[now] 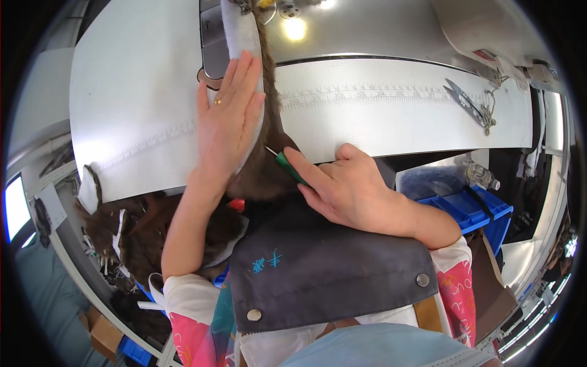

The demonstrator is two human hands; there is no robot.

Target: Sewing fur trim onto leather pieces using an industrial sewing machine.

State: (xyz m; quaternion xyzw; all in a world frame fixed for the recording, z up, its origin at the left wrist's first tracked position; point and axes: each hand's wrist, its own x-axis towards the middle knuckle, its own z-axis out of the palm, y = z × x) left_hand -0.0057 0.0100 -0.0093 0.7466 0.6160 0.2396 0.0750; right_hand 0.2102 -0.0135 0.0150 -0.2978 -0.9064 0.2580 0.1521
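A length of brown fur (269, 168) with a white strip (239, 30) along its left side runs from my lap up to the sewing machine's presser foot (246, 7). My left hand (229, 113) lies flat on the white strip, fingers stretched toward the machine, a ring on one of them. In my right hand (348, 189) is a green-handled awl (290, 166), index finger laid along the handle. Its thin metal tip points up and left, at the brown fur; whether it touches the fur, I cannot tell.
Thread snips (466, 103) on a cord lie at the right of the white table (134, 79), which has a printed ruler. More brown fur pieces (159, 229) hang below its left edge. A blue crate (471, 208) and a clear plastic bottle (483, 176) are at the right.
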